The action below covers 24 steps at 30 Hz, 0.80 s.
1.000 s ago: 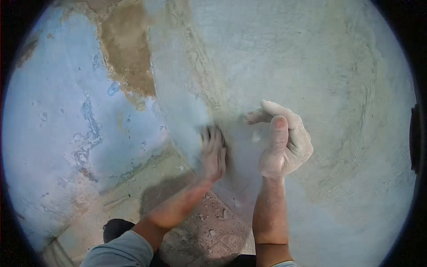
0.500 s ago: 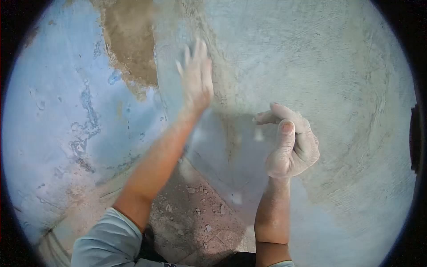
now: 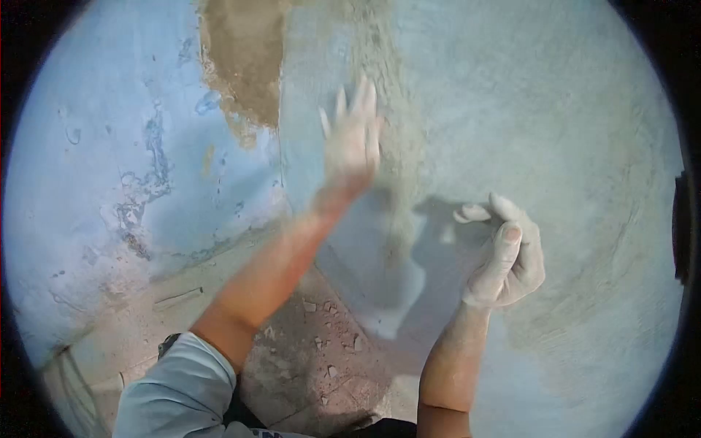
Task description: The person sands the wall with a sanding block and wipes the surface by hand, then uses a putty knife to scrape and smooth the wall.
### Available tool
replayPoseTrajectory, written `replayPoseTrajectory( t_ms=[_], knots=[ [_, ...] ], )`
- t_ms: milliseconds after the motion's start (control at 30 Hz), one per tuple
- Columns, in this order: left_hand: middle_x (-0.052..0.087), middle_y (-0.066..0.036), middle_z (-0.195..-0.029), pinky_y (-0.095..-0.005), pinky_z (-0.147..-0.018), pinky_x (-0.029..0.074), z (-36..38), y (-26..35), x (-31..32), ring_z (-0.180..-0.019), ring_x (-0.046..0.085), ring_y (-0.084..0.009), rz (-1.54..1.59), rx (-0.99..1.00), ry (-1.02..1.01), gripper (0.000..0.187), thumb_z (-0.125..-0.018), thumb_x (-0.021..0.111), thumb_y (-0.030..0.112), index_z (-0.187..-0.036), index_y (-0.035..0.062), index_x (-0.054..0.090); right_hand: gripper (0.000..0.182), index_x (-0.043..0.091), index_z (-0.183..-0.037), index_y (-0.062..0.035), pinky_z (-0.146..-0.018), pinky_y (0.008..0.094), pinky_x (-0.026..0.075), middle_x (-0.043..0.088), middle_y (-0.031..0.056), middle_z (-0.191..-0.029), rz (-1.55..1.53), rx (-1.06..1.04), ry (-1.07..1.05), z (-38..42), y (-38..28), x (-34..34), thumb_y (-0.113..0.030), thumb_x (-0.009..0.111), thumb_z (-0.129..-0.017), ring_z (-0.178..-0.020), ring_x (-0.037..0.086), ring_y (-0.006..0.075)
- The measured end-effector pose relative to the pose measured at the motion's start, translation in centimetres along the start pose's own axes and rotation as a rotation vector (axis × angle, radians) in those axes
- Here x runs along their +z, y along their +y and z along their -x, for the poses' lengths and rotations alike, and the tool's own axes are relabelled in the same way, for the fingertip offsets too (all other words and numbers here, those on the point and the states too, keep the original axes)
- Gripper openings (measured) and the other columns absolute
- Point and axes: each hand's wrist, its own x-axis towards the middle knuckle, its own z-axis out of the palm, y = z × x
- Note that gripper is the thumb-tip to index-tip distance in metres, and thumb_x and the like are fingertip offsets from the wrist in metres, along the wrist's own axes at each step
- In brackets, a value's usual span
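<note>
My left hand (image 3: 354, 142) is spread with its fingers apart, palm toward the plastered wall (image 3: 482, 95), near a rough vertical seam (image 3: 398, 139). It is slightly blurred and no object shows in it. To the lower right, my right hand (image 3: 511, 255) is coated in pale dust and raised in front of the wall. Its fingers are curled round toward the thumb; whatever lies inside them, if anything, is hidden from me.
Left of the seam is a brown bare patch (image 3: 248, 66) beside blue peeling paint (image 3: 87, 146). Below, the dusty floor (image 3: 285, 372) carries several loose chips (image 3: 332, 371). A cable-like strand (image 3: 77, 387) is at the lower left.
The view has shifted, so the brown patch sits further right. My left hand now appears further right and slightly lower, nearer the seam's lower part. The right hand keeps its curled shape.
</note>
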Motion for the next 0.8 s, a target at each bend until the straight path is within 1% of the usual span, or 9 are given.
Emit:
replayPoseTrajectory(
  t_ms=[133,233,367,467,533,600,633,700,800],
  knots=[
    [0.026,-0.017,-0.176,-0.0651,-0.129,0.006,-2.4,-0.1,-1.2,-0.163,0.017,-0.0455,-0.053,-0.012,-0.041,0.058,-0.116,0.036,0.032,-0.168,0.0076,0.033,0.027,0.077,-0.106,0.0071,-0.052,0.0231,0.046,0.078,0.0151,-0.077,0.029,0.0,0.019,-0.2,-0.2,0.6,-0.016,0.063,-0.108,-0.066,0.073,0.0146],
    [0.027,-0.018,-0.176,-0.0657,-0.129,0.006,5.1,1.0,0.3,-0.163,0.017,-0.046,-0.026,-0.05,-0.055,0.057,-0.114,0.04,0.028,-0.168,0.0081,0.035,0.024,0.077,-0.105,0.0075,-0.054,0.0236,0.049,0.078,0.0154,-0.077,0.042,0.006,0.039,-0.3,-0.1,1.0,-0.012,0.064,-0.107,-0.067,0.074,0.0149],
    [0.034,-0.018,-0.173,-0.069,-0.128,0.005,19.3,3.7,-0.3,-0.161,0.017,-0.0505,0.04,-0.222,-0.358,0.057,-0.111,0.05,0.018,-0.165,0.0044,0.038,0.021,0.078,-0.105,0.0069,-0.056,0.0243,0.052,0.078,0.0159,-0.077,0.02,-0.024,0.011,-0.4,0.3,1.6,-0.009,0.064,-0.106,-0.067,0.075,0.0175],
    [0.034,-0.018,-0.172,-0.0687,-0.127,0.005,20.3,3.0,0.0,-0.161,0.017,-0.0519,-0.036,-0.178,-0.336,0.059,-0.11,0.052,0.018,-0.165,0.004,0.038,0.032,0.074,-0.109,0.0085,-0.063,0.0335,0.06,0.076,0.0205,-0.078,0.127,-0.004,-0.078,-0.5,-0.5,1.3,-0.017,0.055,-0.112,-0.069,0.076,0.0247],
    [0.034,-0.019,-0.172,-0.0675,-0.128,0.006,15.1,1.6,0.6,-0.16,0.019,-0.0521,0.045,-0.123,-0.211,0.059,-0.109,0.052,0.015,-0.165,0.0029,0.038,0.032,0.074,-0.11,0.0083,-0.061,0.0313,0.058,0.076,0.0196,-0.077,0.073,-0.013,-0.061,-0.7,-0.3,1.2,-0.017,0.055,-0.112,-0.068,0.076,0.0236],
    [0.037,-0.018,-0.171,-0.0655,-0.129,0.01,5.6,1.6,1.5,-0.159,0.027,-0.0484,-0.149,-0.075,-0.042,0.054,-0.115,0.04,0.025,-0.163,0.0016,0.04,0.032,0.074,-0.11,0.0081,-0.06,0.0297,0.057,0.076,0.0192,-0.076,0.074,-0.008,-0.061,-0.4,-0.3,0.6,-0.017,0.055,-0.112,-0.067,0.075,0.0232],
    [0.037,-0.017,-0.171,-0.067,-0.129,0.011,1.4,1.2,0.8,-0.159,0.027,-0.0471,0.041,0.048,0.08,0.057,-0.116,0.034,0.034,-0.164,0.0023,0.04,0.032,0.074,-0.11,0.0081,-0.06,0.0293,0.057,0.076,0.019,-0.076,0.088,-0.005,-0.068,-0.3,-0.5,0.5,-0.017,0.055,-0.112,-0.067,0.075,0.023],
    [0.035,-0.018,-0.172,-0.0678,-0.129,0.011,-4.6,0.9,-1.1,-0.159,0.025,-0.0492,-0.097,0.075,0.032,0.058,-0.116,0.034,0.035,-0.164,0.0026,0.039,0.032,0.074,-0.11,0.008,-0.059,0.0285,0.057,0.076,0.0186,-0.076,0.111,-0.001,-0.084,-0.5,-0.7,0.5,-0.017,0.054,-0.112,-0.067,0.075,0.0225],
    [0.034,-0.021,-0.172,-0.0677,-0.128,0.01,-5.1,1.3,-1.7,-0.16,0.022,-0.0505,0.0,0.019,-0.012,0.06,-0.116,0.032,0.036,-0.164,0.001,0.038,0.033,0.074,-0.11,0.0083,-0.059,0.0284,0.058,0.076,0.0182,-0.075,0.158,-0.007,-0.107,-0.7,-0.7,0.4,-0.017,0.054,-0.113,-0.067,0.075,0.0219]
  ],
)
